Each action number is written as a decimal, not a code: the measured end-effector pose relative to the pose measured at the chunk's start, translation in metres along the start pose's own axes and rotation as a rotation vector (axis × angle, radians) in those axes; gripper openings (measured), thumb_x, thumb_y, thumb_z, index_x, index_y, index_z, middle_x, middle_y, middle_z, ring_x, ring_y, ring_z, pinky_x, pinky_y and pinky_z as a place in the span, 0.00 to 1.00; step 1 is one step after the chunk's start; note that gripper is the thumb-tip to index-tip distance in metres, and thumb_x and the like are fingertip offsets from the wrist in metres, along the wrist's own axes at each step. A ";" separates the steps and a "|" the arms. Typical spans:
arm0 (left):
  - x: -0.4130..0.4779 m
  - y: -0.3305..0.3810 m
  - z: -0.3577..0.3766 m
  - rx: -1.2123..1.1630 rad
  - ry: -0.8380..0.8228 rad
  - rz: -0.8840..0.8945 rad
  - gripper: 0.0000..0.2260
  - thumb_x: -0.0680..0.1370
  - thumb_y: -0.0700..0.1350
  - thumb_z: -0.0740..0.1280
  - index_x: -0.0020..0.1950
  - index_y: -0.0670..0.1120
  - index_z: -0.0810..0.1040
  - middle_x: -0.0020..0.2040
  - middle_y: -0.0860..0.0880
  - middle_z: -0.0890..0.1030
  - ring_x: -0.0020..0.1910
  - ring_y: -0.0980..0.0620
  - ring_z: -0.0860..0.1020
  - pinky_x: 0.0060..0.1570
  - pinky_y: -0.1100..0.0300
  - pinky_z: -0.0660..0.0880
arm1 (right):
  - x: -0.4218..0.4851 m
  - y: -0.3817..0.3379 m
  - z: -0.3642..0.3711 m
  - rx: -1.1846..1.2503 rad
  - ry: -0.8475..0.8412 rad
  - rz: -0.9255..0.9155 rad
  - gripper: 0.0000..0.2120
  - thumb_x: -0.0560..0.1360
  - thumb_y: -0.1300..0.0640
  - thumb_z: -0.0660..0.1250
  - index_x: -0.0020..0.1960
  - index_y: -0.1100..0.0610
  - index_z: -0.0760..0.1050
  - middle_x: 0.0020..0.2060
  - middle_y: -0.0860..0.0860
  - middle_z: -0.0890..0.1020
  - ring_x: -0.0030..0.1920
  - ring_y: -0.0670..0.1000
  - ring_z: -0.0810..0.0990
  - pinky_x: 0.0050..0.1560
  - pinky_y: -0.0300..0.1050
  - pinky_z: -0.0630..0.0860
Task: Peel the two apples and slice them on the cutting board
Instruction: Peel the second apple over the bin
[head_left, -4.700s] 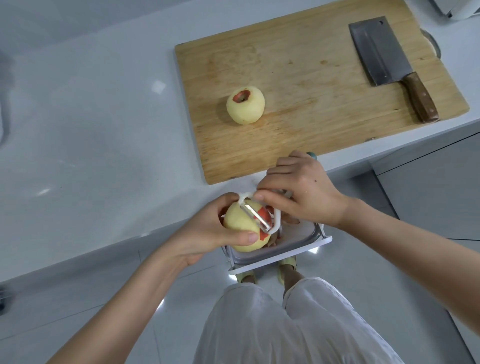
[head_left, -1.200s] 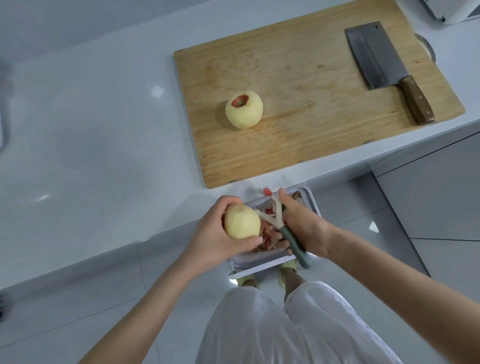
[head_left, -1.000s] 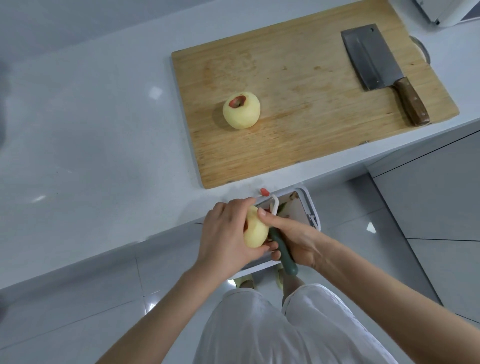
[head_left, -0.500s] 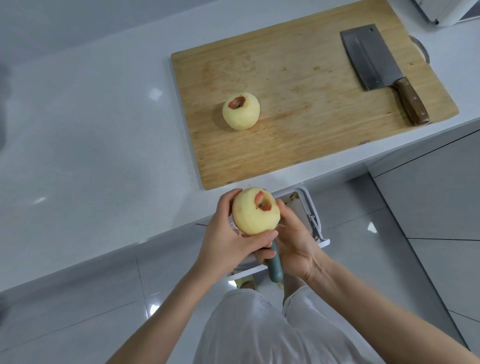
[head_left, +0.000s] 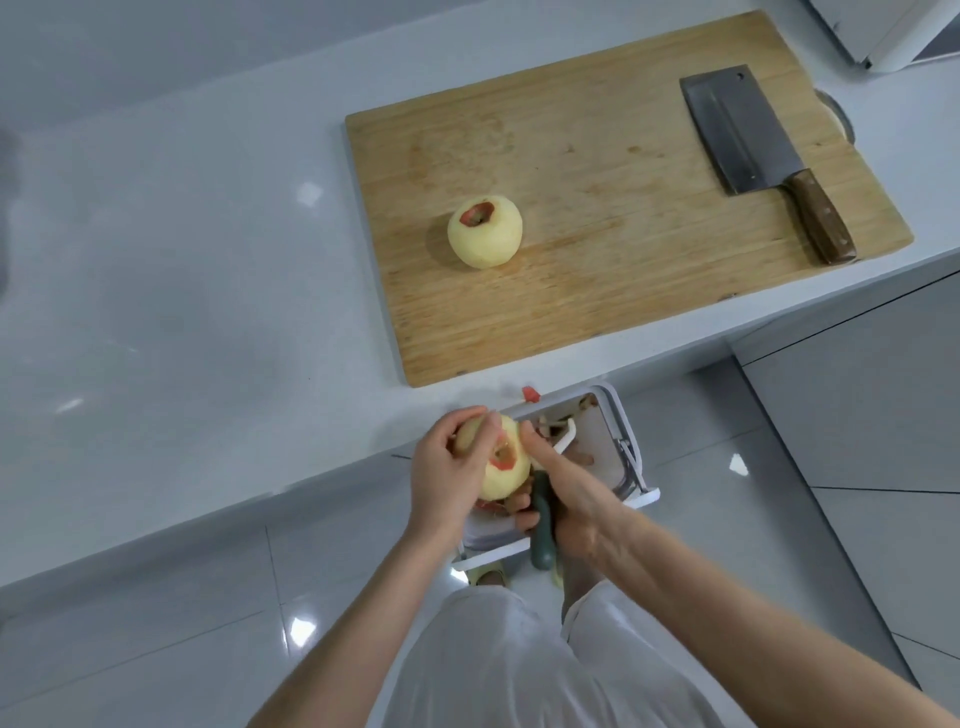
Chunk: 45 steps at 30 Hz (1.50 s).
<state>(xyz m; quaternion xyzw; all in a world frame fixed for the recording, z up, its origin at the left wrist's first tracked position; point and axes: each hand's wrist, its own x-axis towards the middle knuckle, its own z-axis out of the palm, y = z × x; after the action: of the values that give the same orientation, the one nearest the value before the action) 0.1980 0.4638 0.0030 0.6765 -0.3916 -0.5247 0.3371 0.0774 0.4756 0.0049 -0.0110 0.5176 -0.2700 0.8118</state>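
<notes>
Below the wooden cutting board (head_left: 597, 156), the left hand (head_left: 447, 473) grips the pale peeled apple (head_left: 506, 467), now turned red-ringed end up; the right hand (head_left: 576, 499) clasps the green-handled peeler (head_left: 543, 530). Peeling looks nearly done.

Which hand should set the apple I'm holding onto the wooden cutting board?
Left: the left hand grips the pale yellow peeled apple, while the right hand holds the green-handled white peeler.

One wide head-worn view looks steeply down, close over counter (head_left: 156, 260) and cutting board (head_left: 597, 234).
</notes>
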 end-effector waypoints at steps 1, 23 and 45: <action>0.006 0.005 0.001 -0.020 -0.003 -0.070 0.02 0.76 0.50 0.69 0.46 0.55 0.81 0.45 0.56 0.83 0.49 0.53 0.80 0.45 0.64 0.76 | 0.002 -0.004 0.001 0.010 0.011 0.005 0.22 0.76 0.41 0.62 0.47 0.62 0.74 0.28 0.53 0.72 0.24 0.46 0.68 0.21 0.36 0.62; 0.024 0.030 -0.039 -0.659 -0.702 -0.609 0.38 0.50 0.45 0.85 0.58 0.41 0.78 0.54 0.37 0.82 0.50 0.36 0.82 0.40 0.40 0.80 | -0.041 -0.062 -0.015 -1.359 0.254 -0.705 0.22 0.77 0.33 0.52 0.60 0.42 0.76 0.39 0.40 0.81 0.41 0.40 0.77 0.46 0.39 0.71; 0.014 0.042 -0.052 -0.406 -0.420 -0.322 0.22 0.59 0.35 0.75 0.47 0.46 0.70 0.51 0.45 0.78 0.43 0.47 0.82 0.35 0.51 0.79 | -0.020 -0.066 -0.013 -1.745 0.491 -1.293 0.17 0.77 0.49 0.59 0.39 0.49 0.84 0.20 0.45 0.69 0.23 0.47 0.64 0.26 0.34 0.53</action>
<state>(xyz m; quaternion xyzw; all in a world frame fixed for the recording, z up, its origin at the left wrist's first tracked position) 0.2434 0.4344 0.0453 0.5259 -0.2284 -0.7664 0.2896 0.0316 0.4315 0.0345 -0.7919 0.5733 -0.1803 0.1078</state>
